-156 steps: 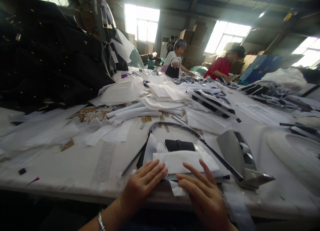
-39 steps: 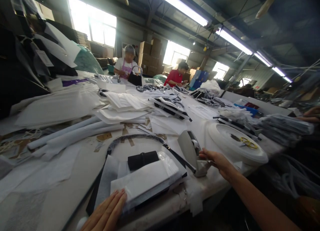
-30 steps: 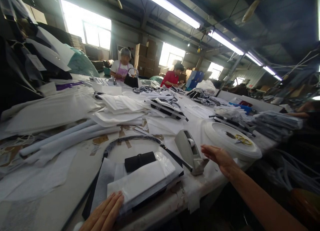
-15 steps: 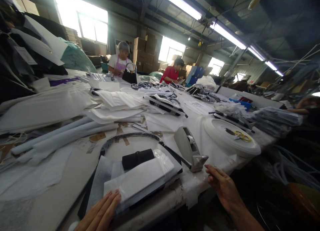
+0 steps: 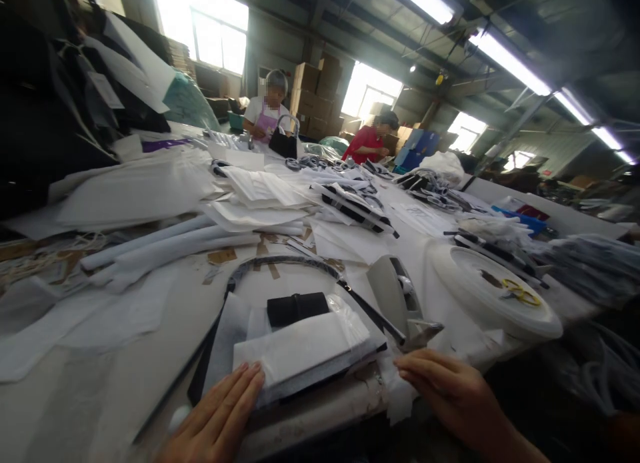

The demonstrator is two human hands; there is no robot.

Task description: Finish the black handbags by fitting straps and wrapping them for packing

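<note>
My left hand (image 5: 220,416) lies flat and open, its fingertips pressing the near corner of a flat bag wrapped in white tissue (image 5: 305,348) at the table's front edge. A black flap (image 5: 297,308) pokes out behind the tissue, and a black strap (image 5: 285,263) arcs over the table beyond it. My right hand (image 5: 445,393) rests at the table edge to the right of the bag, fingers together and lightly curled, tips against loose white wrapping (image 5: 400,393). What it pinches, if anything, is hidden. A grey tape dispenser (image 5: 400,301) stands just behind that hand.
A big white roll (image 5: 495,291) with yellow scissors (image 5: 520,293) on it lies at the right. White foam tubes (image 5: 165,246), paper stacks and wrapped straps cover the table. Black bags (image 5: 45,116) are piled at the left. Two people (image 5: 270,109) (image 5: 373,139) work at the far end.
My right hand left the tape dispenser and came back along the table edge to the bag's right side. My left hand has stayed flat on the tissue. The view dropped slightly.
</note>
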